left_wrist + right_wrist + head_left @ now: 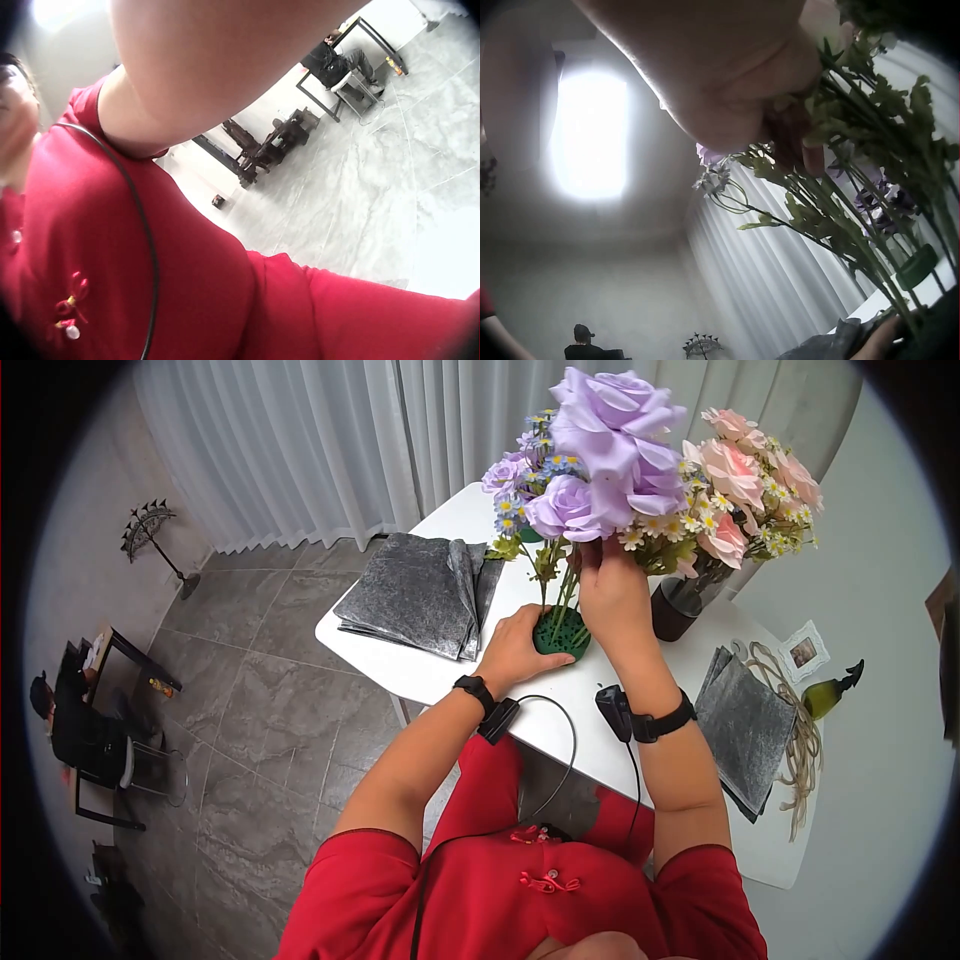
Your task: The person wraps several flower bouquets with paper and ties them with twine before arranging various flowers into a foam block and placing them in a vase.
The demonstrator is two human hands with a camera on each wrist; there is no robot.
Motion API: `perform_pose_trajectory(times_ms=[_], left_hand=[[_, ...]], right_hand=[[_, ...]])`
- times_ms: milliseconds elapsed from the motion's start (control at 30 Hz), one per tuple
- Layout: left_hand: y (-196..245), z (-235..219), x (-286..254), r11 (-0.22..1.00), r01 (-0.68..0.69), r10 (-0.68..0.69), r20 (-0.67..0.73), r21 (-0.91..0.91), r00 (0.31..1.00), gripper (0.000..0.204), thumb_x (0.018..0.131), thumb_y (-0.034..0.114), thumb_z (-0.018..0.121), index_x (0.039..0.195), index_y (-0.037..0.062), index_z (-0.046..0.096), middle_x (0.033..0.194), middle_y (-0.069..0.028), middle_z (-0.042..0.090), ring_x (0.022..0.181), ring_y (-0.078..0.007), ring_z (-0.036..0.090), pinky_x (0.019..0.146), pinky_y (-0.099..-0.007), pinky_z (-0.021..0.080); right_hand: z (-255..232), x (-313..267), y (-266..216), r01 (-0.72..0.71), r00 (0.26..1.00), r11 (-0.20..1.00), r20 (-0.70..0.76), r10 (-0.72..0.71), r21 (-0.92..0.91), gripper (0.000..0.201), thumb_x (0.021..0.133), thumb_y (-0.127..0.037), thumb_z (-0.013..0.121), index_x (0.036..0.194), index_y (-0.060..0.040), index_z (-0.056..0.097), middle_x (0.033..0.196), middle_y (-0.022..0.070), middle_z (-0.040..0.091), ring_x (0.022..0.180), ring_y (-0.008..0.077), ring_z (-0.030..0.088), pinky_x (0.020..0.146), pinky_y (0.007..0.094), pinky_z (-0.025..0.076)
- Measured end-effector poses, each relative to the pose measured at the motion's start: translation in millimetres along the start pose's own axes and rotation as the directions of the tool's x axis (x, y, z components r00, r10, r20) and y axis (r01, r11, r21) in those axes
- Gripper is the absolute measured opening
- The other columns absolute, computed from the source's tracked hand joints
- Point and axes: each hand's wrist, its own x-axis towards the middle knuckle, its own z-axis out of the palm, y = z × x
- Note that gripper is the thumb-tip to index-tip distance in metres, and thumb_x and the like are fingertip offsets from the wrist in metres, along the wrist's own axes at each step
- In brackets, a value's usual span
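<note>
The green base (565, 632) sits by the near edge of the table (735, 635), purple flowers (572, 508) standing in it. The left hand (520, 648) holds its side, thumb and fingers round it. The right hand (613, 595) pinches stems (568, 592) under the flowers. They look light and bendy, with soft petals (615, 435) easy to crush, so hold the stems.

Both forearms (420, 755) reach forward: left hand (517, 648) low, thumb (553, 661) spread; right hand (613, 598) higher, its partly hidden fingers (812, 156) seemingly curled.
</note>
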Motion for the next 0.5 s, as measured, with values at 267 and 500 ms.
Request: perform_pose_trajectory(times_ms=[267, 500], left_hand=[[1, 3, 1, 0.999, 0.03, -0.031, -0.099, -0.011, 0.995, 0.077, 0.062, 0.038, 0.083, 0.119, -0.0023, 0.051, 0.11, -0.0195, 0.059, 0.105, -0.0353, 0.057, 0.093, -0.0406, 0.044], [-3, 5, 2, 1.0, 0.005, -0.005, -0.135, 0.003, 0.991, 0.078, 0.064, 0.035, 0.084, 0.121, -0.0045, 0.049, 0.109, -0.0217, 0.056, 0.102, -0.0349, 0.057, 0.091, -0.0388, 0.045]], right_hand=[[2, 9, 0, -0.121, 0.992, 0.988, 0.049, 0.117, 0.093, 0.018, 0.092, -0.015, 0.053, 0.104, -0.0026, 0.054, 0.067, 0.0219, 0.06, 0.063, 0.0449, 0.059, 0.059, 0.0524, 0.048], [9, 11, 7, -0.067, 0.998, 0.994, 0.0, 0.067, 0.088, 0.023, 0.093, -0.017, 0.05, 0.111, -0.0037, 0.05, 0.073, 0.0238, 0.062, 0.067, 0.0447, 0.06, 0.059, 0.053, 0.048]])
